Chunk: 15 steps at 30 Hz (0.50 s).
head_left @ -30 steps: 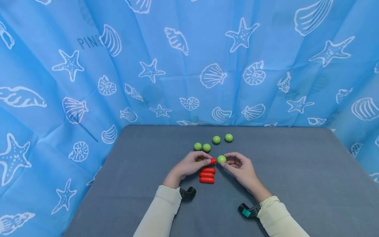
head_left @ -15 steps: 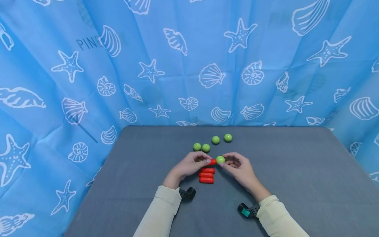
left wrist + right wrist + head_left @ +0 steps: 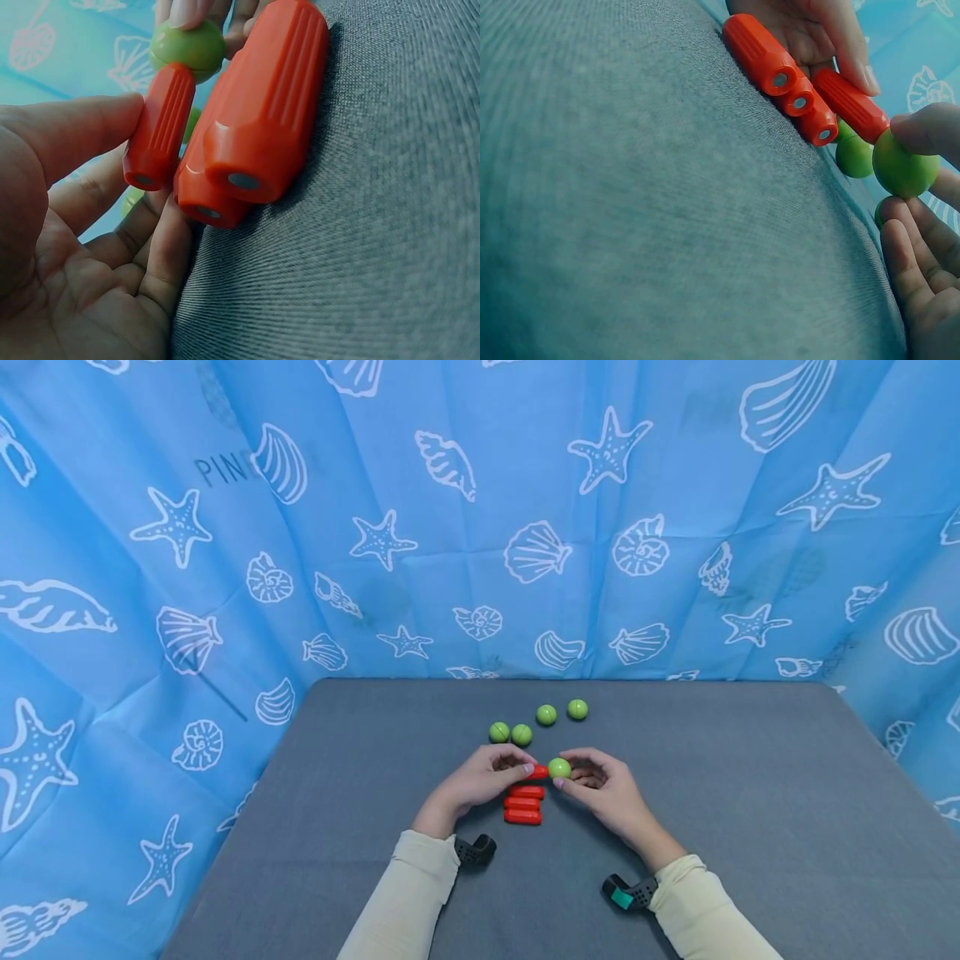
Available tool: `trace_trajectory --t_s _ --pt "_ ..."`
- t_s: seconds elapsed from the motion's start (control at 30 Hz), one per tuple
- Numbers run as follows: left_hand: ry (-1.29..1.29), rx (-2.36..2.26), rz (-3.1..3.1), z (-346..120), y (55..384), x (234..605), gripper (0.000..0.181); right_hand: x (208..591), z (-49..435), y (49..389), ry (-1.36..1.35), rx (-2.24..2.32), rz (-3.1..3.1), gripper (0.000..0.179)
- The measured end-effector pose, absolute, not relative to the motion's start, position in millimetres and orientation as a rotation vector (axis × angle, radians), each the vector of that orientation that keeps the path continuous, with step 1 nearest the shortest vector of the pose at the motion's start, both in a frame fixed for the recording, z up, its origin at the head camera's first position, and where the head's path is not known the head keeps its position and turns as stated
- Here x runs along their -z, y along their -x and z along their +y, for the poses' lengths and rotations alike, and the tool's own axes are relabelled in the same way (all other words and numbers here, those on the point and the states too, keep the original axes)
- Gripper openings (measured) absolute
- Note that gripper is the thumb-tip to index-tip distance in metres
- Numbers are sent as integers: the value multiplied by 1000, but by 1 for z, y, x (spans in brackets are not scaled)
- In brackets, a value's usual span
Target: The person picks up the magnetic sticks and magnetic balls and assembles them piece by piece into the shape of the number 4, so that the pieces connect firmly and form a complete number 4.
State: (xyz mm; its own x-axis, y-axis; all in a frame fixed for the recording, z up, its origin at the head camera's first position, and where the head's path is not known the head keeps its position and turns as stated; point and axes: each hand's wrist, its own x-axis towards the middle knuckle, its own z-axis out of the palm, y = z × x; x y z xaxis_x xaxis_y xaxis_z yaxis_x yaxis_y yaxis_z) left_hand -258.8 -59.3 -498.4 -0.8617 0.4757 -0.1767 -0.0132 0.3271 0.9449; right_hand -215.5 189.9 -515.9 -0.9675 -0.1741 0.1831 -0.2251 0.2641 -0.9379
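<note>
— While the person's left hand (image 3: 480, 777) stays low on the grey table (image 3: 750, 827), what has it got?

— One red rod (image 3: 159, 129), pinched between thumb and curled fingers, lifted just off the cloth. Its far end touches the green ball (image 3: 558, 767); the left wrist view shows rod and ball end to end.

— And beside that hand?

— Three loose red rods (image 3: 524, 804) lie side by side on the table, just nearer the person than the held one.

— The ball, then?

— The right hand (image 3: 603, 785) holds it, thumb on top and fingers curled beneath, between the two hands at the middle of the table.

— Is the rod seated in the ball?

— Contact shows, but whether it is fully joined cannot be told. As a judgement, this looks like the first pairing, barely made.

— What is left?

— Four more green balls (image 3: 536, 722) sit farther back, in two pairs, untouched, and the three rods wait. So most of the work seems ahead. Blue seashell cloth (image 3: 225, 568) hangs behind.
</note>
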Motion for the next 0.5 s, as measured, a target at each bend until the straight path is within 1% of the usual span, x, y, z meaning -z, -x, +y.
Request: trace_trajectory --t_s 0.33,0.5 --pt "-418 -1583 2164 -59 259 497 23 515 192 217 -382 -1882 -2430 37" --pt "-412 -1594 2168 -60 262 497 29 515 192 217 -360 -1912 -2426 37"
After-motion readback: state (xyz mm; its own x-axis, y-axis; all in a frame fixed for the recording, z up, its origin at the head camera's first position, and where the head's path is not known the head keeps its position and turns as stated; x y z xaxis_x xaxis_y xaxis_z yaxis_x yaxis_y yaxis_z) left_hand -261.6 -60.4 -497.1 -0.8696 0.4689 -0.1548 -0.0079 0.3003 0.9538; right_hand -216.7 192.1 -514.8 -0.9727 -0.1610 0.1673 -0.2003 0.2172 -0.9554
